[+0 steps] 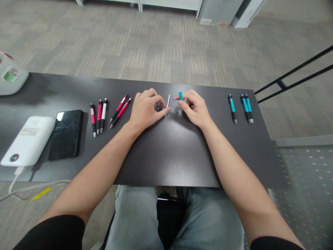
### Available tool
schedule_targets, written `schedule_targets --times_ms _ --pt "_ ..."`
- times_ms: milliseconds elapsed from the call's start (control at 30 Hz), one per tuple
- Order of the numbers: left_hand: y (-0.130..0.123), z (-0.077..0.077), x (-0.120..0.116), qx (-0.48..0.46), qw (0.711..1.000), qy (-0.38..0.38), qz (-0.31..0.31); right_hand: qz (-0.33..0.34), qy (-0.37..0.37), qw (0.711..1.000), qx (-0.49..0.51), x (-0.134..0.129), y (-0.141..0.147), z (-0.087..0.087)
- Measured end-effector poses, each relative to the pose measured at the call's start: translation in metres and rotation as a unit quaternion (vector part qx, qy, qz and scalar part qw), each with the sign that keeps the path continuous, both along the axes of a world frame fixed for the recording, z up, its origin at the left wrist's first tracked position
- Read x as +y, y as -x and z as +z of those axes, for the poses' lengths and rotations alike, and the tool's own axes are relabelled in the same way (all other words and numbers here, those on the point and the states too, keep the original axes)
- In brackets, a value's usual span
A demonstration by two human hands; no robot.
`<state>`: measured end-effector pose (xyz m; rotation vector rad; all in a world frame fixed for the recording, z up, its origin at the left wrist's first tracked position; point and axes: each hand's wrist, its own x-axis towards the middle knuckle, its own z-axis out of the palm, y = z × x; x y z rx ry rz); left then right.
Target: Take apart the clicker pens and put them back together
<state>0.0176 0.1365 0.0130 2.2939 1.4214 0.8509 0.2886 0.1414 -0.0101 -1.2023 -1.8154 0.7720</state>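
My left hand is closed, thumb and forefinger pinched around a thin white pen refill that stands slightly tilted. A small dark piece shows within the curl of the same hand; its kind is unclear. My right hand grips a teal pen barrel between thumb and fingers, its upper end showing above them. The two hands are a short gap apart over the dark table.
Left of my hands lie several red pens and a white pen. Farther left are a black phone-like slab and a white power bank with a cable. Teal pens lie at the right. A pale container stands at the far left.
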Motion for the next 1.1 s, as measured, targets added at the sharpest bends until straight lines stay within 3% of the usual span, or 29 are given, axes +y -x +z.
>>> schedule_targets --times_ms 100,300,533,700,867,967,1100 --pt "-0.002 -0.001 -0.003 0.058 0.998 -0.006 -0.02 -0.017 -0.009 1.0 0.006 0.001 -0.001 0.0" --pt "-0.004 0.006 -0.007 0.085 0.994 0.022 -0.071 -0.026 -0.018 0.999 0.022 0.002 -0.002 -0.004" --pt "-0.01 0.011 -0.017 0.144 0.983 0.009 -0.114 -0.089 -0.021 0.994 0.053 0.009 -0.007 -0.013" --pt "0.002 0.015 -0.005 0.017 0.998 0.018 -0.051 -0.087 -0.037 0.992 0.081 0.012 -0.01 -0.017" --pt "0.019 0.006 0.018 -0.146 0.989 -0.005 -0.013 -0.054 -0.052 0.996 0.048 0.006 -0.003 -0.007" --pt "0.023 0.003 0.024 -0.191 0.981 -0.011 -0.008 -0.035 -0.043 0.998 0.042 0.004 -0.001 -0.003" --pt "0.027 0.005 0.028 -0.207 0.978 -0.012 0.003 -0.064 -0.056 0.996 0.025 0.009 -0.005 -0.011"
